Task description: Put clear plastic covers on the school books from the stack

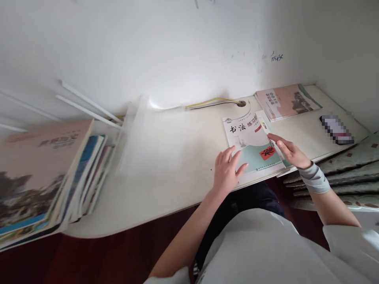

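Note:
A calligraphy workbook (248, 140) with a white and green cover, black Chinese characters and a red square lies near the desk's front edge. My left hand (227, 167) is at its lower left side, fingers spread, with nothing gripped. Along the workbook's right edge rests my right hand (291, 152), fingers stretched out and thumb near the cover; its wrist has a grey band (315, 179). A pale strip like a spine or page edge (262, 120) shows beside the right fingertips. What lies under the workbook is mostly hidden.
A pinkish textbook (288, 101) lies at the back right of the white desk (166, 165), near a blurred-out phone (336, 129). Books (85, 177) stand at the left. A yellow cable (213, 100) runs along the wall to a hole. Folded patterned fabric (331, 173) is at right.

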The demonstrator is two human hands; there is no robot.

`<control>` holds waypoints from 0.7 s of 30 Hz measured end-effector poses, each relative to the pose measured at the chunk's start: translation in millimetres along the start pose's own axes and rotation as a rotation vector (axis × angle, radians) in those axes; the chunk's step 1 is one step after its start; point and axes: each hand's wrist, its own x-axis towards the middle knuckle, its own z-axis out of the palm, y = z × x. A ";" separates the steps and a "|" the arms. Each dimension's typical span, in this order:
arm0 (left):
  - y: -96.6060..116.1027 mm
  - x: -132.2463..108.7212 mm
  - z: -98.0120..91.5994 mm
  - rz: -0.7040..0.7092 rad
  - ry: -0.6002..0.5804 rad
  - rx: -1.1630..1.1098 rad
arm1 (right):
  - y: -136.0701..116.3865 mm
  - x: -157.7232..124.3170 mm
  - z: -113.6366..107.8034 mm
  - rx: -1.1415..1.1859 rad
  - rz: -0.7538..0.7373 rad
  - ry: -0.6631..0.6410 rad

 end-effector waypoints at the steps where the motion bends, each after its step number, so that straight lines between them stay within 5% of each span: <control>1: 7.1 6.7 0.2 -0.014 -0.022 -0.165 | -5.2 1.6 3.6 0.033 -0.017 -0.028; 5: 32.0 36.3 13.0 -0.136 -0.223 -0.841 | -15.3 3.5 20.7 0.070 -0.060 -0.045; 9: 42.3 52.2 33.8 -0.195 -0.280 -1.229 | -19.0 0.3 28.6 0.079 -0.053 0.015; 21: 39.5 51.2 47.4 -0.306 -0.203 -1.236 | -8.7 -4.9 21.7 0.108 -0.054 0.099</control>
